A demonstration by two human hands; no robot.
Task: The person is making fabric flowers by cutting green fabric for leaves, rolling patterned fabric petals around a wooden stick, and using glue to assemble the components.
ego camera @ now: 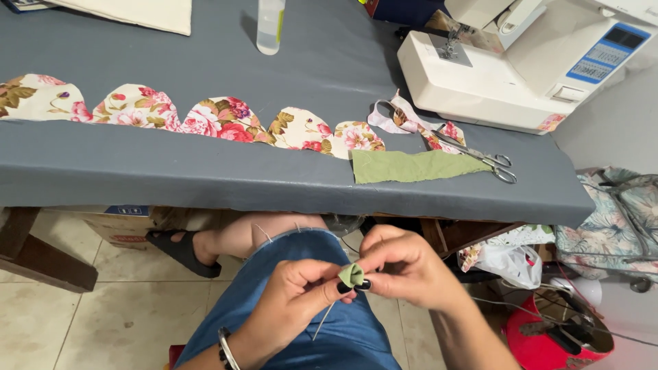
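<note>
Over my lap, my left hand (pixel 298 294) and my right hand (pixel 404 264) pinch one small folded piece of green fabric (pixel 351 274) between their fingertips. A thin thread (pixel 322 322) hangs down from it across my blue denim skirt. On the grey table above lies a green fabric strip (pixel 408 166), and beside it a pair of scissors (pixel 480 156). A row of floral, scalloped fabric pieces (pixel 205 120) runs along the table from the left edge to the middle.
A white sewing machine (pixel 521 62) stands at the table's back right. A clear bottle (pixel 269 26) and a cream cloth (pixel 137 14) sit at the back. Under the table are a cardboard box (pixel 120 226), a plastic bag (pixel 510 264) and a red object (pixel 555 336). A floral bag (pixel 617 219) is at right.
</note>
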